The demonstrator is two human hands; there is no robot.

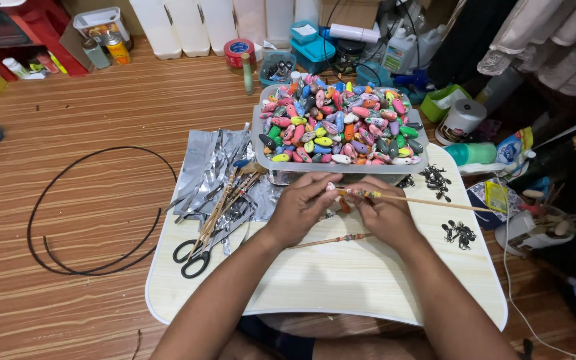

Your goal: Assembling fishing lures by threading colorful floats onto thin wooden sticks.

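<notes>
Wooden stick (428, 200) lies level along the tray's (315, 280) far edge, its free end toward the right edge. Both hands pinch its beaded left end: left hand (301, 208) at the tip, right hand (385, 212) just beside.

Striped brown wood-grain floor (101, 113). Low pale lap table (341, 273) with white rim set on it. Red shelf unit (41, 27) top left. White plastic containers (188, 23) along back. Pale cloth (555, 40) hanging top right. Even indoor light.
</notes>
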